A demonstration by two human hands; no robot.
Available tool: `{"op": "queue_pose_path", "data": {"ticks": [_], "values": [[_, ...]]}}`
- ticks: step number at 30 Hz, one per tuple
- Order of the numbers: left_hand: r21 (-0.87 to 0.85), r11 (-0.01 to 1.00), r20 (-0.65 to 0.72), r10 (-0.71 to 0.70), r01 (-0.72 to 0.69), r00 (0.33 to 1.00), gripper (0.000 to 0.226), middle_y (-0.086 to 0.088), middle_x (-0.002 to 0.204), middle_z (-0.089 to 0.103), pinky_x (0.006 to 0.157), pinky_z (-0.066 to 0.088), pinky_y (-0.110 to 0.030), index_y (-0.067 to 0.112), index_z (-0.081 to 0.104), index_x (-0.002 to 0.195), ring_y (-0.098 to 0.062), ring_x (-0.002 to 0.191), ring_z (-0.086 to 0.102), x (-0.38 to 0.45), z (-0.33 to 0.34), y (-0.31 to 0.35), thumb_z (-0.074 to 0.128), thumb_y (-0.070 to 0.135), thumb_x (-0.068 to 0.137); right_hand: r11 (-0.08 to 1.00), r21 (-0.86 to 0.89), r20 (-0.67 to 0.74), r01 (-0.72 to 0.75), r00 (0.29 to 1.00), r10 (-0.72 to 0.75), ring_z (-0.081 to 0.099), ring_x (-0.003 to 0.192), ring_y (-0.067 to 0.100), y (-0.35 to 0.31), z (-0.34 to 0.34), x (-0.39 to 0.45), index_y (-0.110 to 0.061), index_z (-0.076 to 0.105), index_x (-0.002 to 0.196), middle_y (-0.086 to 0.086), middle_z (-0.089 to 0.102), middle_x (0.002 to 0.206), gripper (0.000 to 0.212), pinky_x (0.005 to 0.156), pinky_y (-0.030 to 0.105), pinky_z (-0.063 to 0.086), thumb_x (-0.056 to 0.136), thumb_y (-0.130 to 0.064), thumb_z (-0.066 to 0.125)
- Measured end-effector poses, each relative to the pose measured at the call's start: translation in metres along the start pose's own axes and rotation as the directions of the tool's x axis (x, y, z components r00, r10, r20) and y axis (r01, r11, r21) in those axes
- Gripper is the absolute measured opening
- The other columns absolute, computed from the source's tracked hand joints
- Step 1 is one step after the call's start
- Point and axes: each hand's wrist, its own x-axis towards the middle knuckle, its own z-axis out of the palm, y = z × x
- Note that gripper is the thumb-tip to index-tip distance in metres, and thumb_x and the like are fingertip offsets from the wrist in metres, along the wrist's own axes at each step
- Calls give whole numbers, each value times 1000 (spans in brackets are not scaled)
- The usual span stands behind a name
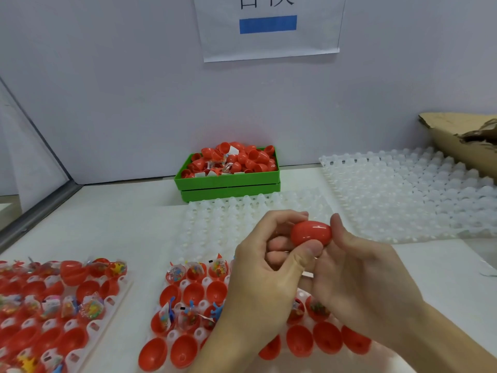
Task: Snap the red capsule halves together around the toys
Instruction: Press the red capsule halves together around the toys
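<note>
While both hands meet above the tabletop (134, 227), they hold one closed red capsule (311, 232) between them. The left hand (266, 275) grips the capsule's left end, with the thumb pressed under it and the curled fingers over it. The right hand (360, 278) holds the other end: its thumb tip touches the right side of the capsule and its fingers lie below and behind. The capsule lies sideways, and its two halves look joined.

Just under the hands there is a white tray (188, 289) with round holes. Open red halves (185, 351) sit in these holes, and some of them carry small toys in clear bags (193, 269). The hands cover the middle part of this tray. To the left of the left hand, a second tray (107, 300) holds more red halves and bagged toys, near the edge of the view.

Beyond the hands, an empty translucent tray (228, 219) lies on the tabletop, and behind it stands a green box (228, 181) full of loose red halves. Beyond the right hand and to its right, another translucent tray (403, 195) lies flat. Further right, a torn cardboard box (454, 146) touches that tray's far corner. On the wall behind the green box hangs a white paper sheet (269, 41) with a blue bar
</note>
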Motion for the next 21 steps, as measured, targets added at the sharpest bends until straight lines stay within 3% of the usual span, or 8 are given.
{"op": "queue_pose_path", "data": {"ticks": [2,4,6,9,12,15,21], "values": [[0,1000,-10,1,-1,1000,23,4,92,74,66,56,-16,21,68,104,-13,78,74,1,-1,0,74,9,85,1000,5,-3,-18,1000,18,62,107,47,-1,1,0,18,48,127,47,46,127,71,88,47,56,89,-42,51],[11,1000,-18,11,-11,1000,22,7,97,73,63,56,-16,21,68,104,-10,78,74,1,-1,1,75,11,85,999,-32,-35,-30,999,29,63,107,47,-2,0,0,15,56,121,51,39,128,67,86,47,57,88,-44,51],[74,996,-36,46,-43,998,23,13,103,70,68,57,-18,25,68,103,-6,86,72,2,-2,1,73,19,82,992,-121,-87,-19,996,9,64,106,46,-3,-2,1,8,67,110,42,54,118,62,86,49,57,84,-48,56],[208,973,-57,114,-99,992,22,15,104,69,84,55,-23,28,68,101,-8,102,67,4,-4,-1,73,26,80,933,-345,-145,98,977,-156,68,98,44,-4,-7,4,-3,74,103,27,70,104,65,82,49,58,69,-58,77],[263,955,-80,161,-135,984,22,13,97,68,81,56,-22,30,68,97,-11,99,67,5,-5,-1,77,27,76,791,-572,-171,218,911,-375,73,85,31,-5,-8,4,-11,76,98,18,74,97,63,70,34,59,58,-60,85],[216,971,-86,124,-103,989,31,12,96,70,78,58,-23,32,68,98,-11,97,68,4,-7,-3,81,26,71,703,-656,-153,274,864,-480,75,88,29,-4,-11,4,-15,78,96,14,76,95,55,73,28,59,62,-59,82],[77,997,-86,15,-9,996,30,8,97,74,78,57,-22,22,72,103,-11,98,69,6,-11,-1,79,21,74,642,-724,-155,253,847,-509,75,82,22,-5,-10,3,-23,79,96,8,78,93,26,67,23,57,75,-40,78]]}}
